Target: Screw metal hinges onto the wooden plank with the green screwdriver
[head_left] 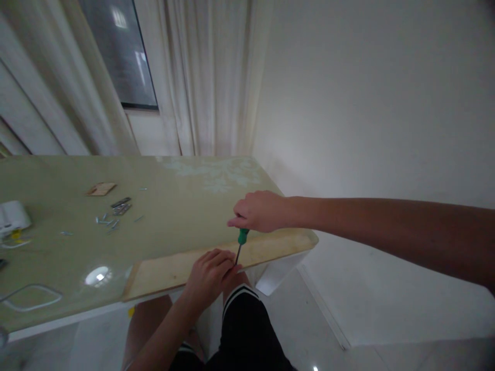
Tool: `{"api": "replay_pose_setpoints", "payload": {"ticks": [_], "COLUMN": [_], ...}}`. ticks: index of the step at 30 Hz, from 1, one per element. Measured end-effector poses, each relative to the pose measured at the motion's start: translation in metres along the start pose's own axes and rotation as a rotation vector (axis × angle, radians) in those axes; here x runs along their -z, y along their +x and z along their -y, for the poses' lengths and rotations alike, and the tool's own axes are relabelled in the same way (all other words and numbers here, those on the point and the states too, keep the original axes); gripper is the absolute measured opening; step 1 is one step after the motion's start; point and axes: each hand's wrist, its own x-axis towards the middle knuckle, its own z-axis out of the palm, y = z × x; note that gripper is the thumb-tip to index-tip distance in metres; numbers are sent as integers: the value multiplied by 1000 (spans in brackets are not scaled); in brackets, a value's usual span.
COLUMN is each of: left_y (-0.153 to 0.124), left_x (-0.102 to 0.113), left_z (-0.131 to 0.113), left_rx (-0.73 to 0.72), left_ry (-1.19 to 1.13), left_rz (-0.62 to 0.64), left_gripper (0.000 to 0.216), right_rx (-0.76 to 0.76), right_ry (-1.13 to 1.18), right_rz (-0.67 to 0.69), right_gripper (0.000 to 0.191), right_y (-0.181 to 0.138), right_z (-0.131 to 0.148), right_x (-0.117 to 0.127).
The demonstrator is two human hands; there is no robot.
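My right hand (260, 210) is wrapped around the top of a screwdriver (243, 236) with a green handle. The screwdriver stands nearly upright, its thin metal shaft pointing down to the front edge of a long pale wooden board (164, 270). At that edge my left hand (209, 274) rests on the board, its fingers closed around the spot where the screwdriver's tip ends. Whatever those fingers pinch is hidden. The board lies along the front of the table, and its right end is rounded.
On the greenish table (189, 206) lie loose screws (107, 221), small metal hinges or brackets (121, 206) and a small wooden piece (101, 189). Further left are a white device (13, 217) and a pale cable loop (33, 308). A white wall (371, 113) stands at the right.
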Motion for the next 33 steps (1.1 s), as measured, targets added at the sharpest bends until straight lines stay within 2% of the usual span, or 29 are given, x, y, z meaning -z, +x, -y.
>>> {"api": "replay_pose_setpoints", "payload": {"ticks": [3, 5, 6, 8, 12, 14, 17, 19, 21, 22, 24, 26, 28, 30, 33], "left_y": [1, 1, 1, 1, 1, 0, -2, -3, -4, -5, -6, -7, -7, -6, -6], "left_x": [0, 0, 1, 3, 7, 8, 8, 7, 6, 5, 5, 4, 5, 5, 6], "left_z": [1, 2, 2, 3, 3, 3, 2, 2, 2, 2, 3, 3, 3, 3, 2], "left_rx": [-10, -15, -19, -26, -63, -80, -68, -59, -59, -66, -87, -106, -116, -129, -151], "left_ry": [12, 21, 23, 20, 9, 19, 19, 13, 20, 29, 50, 68, 80, 94, 119], "left_rz": [3, 12, 21, 42, 59, 49, 39, 32, 23, 20, 15, 11, 12, 16, 10], "left_gripper": [17, 18, 18, 18, 22, 23, 22, 21, 19, 18, 17, 16, 17, 16, 15], "right_rx": [273, 469, 514, 466, 81, -11, 65, 245, 427, 454, 346, 138, 7, 22, 260], "right_ry": [-11, 19, 44, 97, 114, 91, 100, 147, 163, 147, 103, 76, 62, 50, 29], "right_rz": [-1, -16, -22, -41, -65, -51, -39, -19, 11, 15, 2, -14, -14, -6, 13], "right_gripper": [32, 23, 21, 27, 56, 61, 41, 26, 24, 24, 29, 48, 62, 58, 34], "right_y": [-3, -6, -7, -8, -4, -2, -4, -10, -16, -18, -21, -20, -18, -17, -19], "right_z": [-2, -2, -3, -2, -1, -1, -3, -3, -3, -2, -1, 1, 1, 0, -2], "right_x": [2, 3, 3, 2, 0, -1, 0, 2, 5, 6, 5, 3, 0, -1, 2]}}
